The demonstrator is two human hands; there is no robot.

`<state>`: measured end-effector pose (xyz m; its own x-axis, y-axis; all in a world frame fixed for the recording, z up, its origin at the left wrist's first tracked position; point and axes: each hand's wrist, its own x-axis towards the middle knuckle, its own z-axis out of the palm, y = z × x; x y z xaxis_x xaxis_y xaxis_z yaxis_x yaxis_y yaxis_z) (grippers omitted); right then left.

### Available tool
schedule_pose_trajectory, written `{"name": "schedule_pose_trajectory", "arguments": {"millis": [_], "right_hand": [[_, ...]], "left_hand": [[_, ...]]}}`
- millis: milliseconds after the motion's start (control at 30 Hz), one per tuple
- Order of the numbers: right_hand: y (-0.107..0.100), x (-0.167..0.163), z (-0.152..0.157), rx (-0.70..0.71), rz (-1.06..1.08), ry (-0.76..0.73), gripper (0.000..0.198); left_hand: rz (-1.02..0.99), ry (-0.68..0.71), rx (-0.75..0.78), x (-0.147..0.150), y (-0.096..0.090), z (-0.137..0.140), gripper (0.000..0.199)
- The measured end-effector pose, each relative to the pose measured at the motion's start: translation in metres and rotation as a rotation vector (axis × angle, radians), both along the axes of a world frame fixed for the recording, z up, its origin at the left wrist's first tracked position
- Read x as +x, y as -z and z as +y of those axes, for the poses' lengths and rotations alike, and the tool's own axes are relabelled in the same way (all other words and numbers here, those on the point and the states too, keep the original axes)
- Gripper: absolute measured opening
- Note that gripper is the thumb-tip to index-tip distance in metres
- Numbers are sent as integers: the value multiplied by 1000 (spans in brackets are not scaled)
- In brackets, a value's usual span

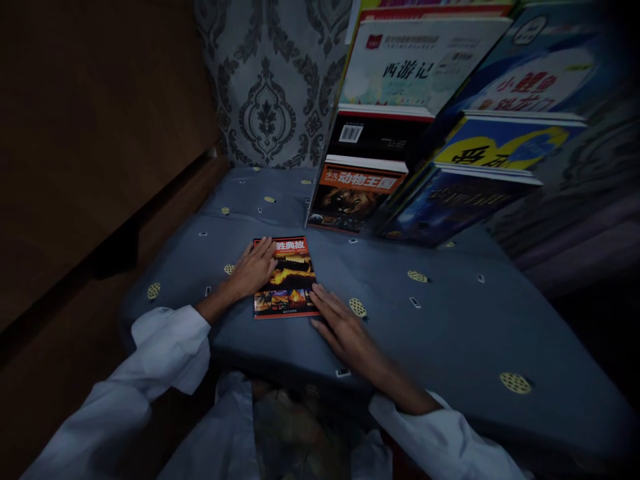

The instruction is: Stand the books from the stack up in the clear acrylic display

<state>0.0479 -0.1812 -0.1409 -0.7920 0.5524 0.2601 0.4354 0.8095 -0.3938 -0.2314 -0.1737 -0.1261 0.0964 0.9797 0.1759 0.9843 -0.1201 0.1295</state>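
Note:
A small book [293, 273] with a black and orange cover and several little pictures along its lower edge lies flat and closed on the blue cloth [450, 333]. My left hand [256, 265] rests on its upper left part, fingers stretched out and covering some of the title. At the book's lower right edge is my right hand [344, 328], its fingers extended and touching that edge. Neither hand is wrapped round anything.
Behind the book stands a tiered row of books, among them one with a lion cover [357, 197], a white one [420, 60] and a dark blue one [450, 203]. A brown wooden panel [100, 120] rises at left; patterned wallpaper [270, 100] covers the back.

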Motion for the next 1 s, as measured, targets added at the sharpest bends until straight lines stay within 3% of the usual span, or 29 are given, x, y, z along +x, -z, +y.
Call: {"name": "schedule_pose_trajectory", "arguments": {"millis": [200, 367, 467, 533, 667, 767, 867, 1000], "right_hand": [[4, -5, 1, 14, 48, 20, 52], [5, -4, 0, -14, 79, 15, 51], [4, -2, 4, -62, 126, 6, 49], [0, -3, 11, -110, 142, 23, 45], [-13, -18, 34, -177, 158, 74, 36], [-16, -34, 52, -195, 187, 117, 33], [-11, -44, 62, -223, 209, 179, 32], [0, -45, 65, -271, 260, 229, 33]], "left_hand": [[46, 228, -10, 27, 0, -34, 60], [65, 315, 5, 49, -1, -61, 65], [13, 346, -11, 45, 0, -64, 67], [-61, 261, -22, 35, 3, -60, 66], [-249, -118, -18, 10, 10, -44, 71], [-452, -161, 0, 3, 10, -33, 74], [-792, -182, -18, 3, 3, -25, 69], [-1432, -443, 58, 2, -9, -15, 53]]}}
